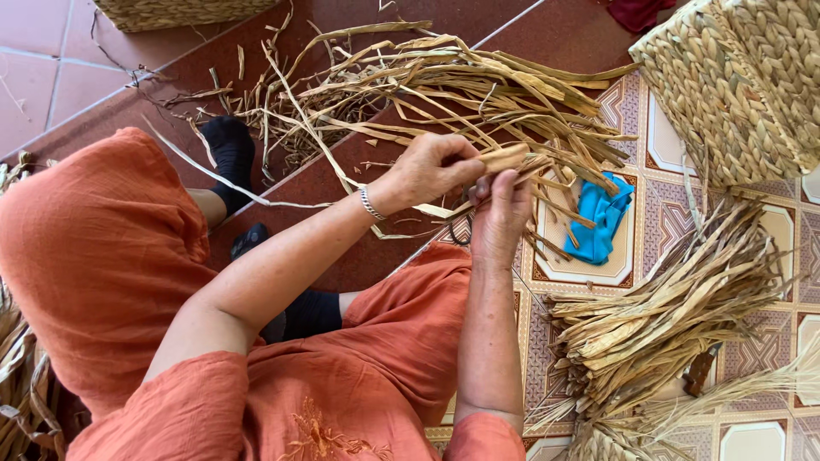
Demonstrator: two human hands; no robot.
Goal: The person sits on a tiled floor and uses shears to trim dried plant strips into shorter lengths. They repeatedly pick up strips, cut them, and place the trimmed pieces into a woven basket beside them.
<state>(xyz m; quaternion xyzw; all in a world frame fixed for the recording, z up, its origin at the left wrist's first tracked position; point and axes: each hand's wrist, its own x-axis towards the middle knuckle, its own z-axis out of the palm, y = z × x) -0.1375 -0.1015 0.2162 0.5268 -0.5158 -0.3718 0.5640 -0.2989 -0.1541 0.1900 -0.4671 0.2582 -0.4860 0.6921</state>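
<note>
both hands (pixel 465 192) closed on dried strips (pixel 512 156)

Bright, even daylight, soft shadows, sharp focus, slight edge distortion

Orange garment (pixel 111 256), silver bracelet (pixel 371 203), black socks (pixel 231 154)

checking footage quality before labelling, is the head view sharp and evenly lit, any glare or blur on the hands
Head view: soft, even daylight, only faint shadows under the dried straw strips; no glare on the floor tiles. Left hand and right hand look sharp, no motion blur. Slight wide-angle bending toward the edges, seen at the woven basket.
</note>
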